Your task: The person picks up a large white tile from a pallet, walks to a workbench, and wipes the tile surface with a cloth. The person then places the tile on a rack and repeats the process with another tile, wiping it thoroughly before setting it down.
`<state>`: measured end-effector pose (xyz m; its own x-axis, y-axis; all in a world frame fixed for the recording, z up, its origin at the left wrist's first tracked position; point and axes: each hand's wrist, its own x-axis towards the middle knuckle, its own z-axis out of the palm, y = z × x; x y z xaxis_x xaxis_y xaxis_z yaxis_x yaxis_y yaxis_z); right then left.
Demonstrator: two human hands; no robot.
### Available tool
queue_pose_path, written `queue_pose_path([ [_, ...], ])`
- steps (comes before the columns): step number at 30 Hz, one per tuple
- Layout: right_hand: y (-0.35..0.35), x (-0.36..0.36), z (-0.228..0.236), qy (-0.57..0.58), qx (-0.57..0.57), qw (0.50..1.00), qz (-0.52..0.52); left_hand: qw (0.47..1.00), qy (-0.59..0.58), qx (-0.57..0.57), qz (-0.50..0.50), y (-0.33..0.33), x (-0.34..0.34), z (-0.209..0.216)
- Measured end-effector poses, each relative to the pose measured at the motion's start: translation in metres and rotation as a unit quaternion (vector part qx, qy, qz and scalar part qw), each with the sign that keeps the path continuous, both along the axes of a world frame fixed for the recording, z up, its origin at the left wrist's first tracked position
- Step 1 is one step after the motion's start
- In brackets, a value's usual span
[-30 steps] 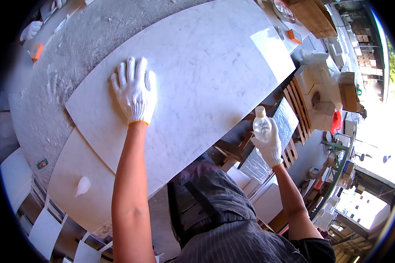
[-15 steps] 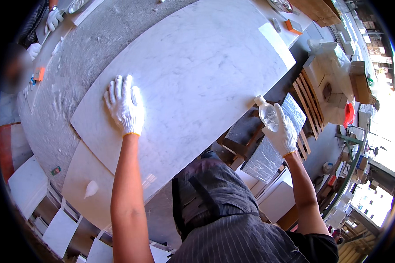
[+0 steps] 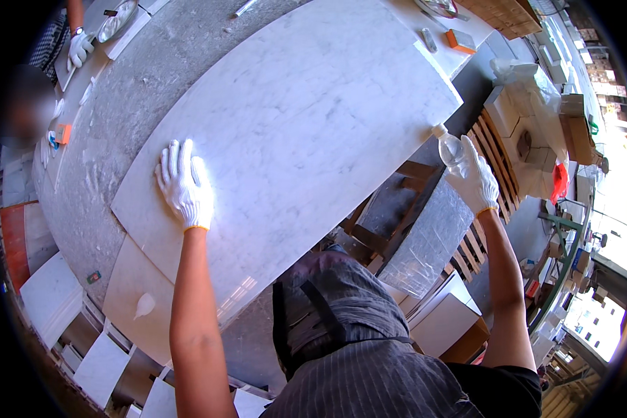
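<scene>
While left hand (image 3: 185, 184) presses white slab (image 3: 306, 118), right hand (image 3: 475, 182) grips bottle (image 3: 450, 148) (clear).

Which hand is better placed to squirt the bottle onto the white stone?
Probably the right hand: it already holds the clear bottle by the marble slab edge. The left hand lies flat on the slab.

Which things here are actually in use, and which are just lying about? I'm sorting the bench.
In use:
left hand, flat on the white marble slab
right hand, holding a clear bottle

Lying about:
orange block
wooden pallet
plastic-wrapped box
grey worktable
</scene>
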<state>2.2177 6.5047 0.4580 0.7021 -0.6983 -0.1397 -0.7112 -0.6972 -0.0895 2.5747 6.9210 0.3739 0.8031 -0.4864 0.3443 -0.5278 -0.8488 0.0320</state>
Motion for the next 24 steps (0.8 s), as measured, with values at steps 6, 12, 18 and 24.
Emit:
queue_pose_path([
  [6, -0.041, 0.008, -0.003, -0.02, -0.012, 1.0, 0.006, 1.0, -0.014, -0.021, -0.008, -0.001, 0.0, 0.0],
  [12, -0.069, 0.009, 0.002, 0.043, -0.049, 0.998, -0.013, 1.0, -0.006, -0.021, -0.006, -0.003, 0.0, 0.001],
  [18, -0.091, 0.023, 0.026, 0.161, -0.145, 0.974, 0.069, 1.0, -0.009, -0.021, -0.003, -0.002, -0.003, 0.0],
  [24, -0.084, 0.058, 0.077, 0.238, -0.284, 0.918, 0.143, 0.999, -0.009, -0.028, -0.013, -0.007, 0.001, -0.003],
])
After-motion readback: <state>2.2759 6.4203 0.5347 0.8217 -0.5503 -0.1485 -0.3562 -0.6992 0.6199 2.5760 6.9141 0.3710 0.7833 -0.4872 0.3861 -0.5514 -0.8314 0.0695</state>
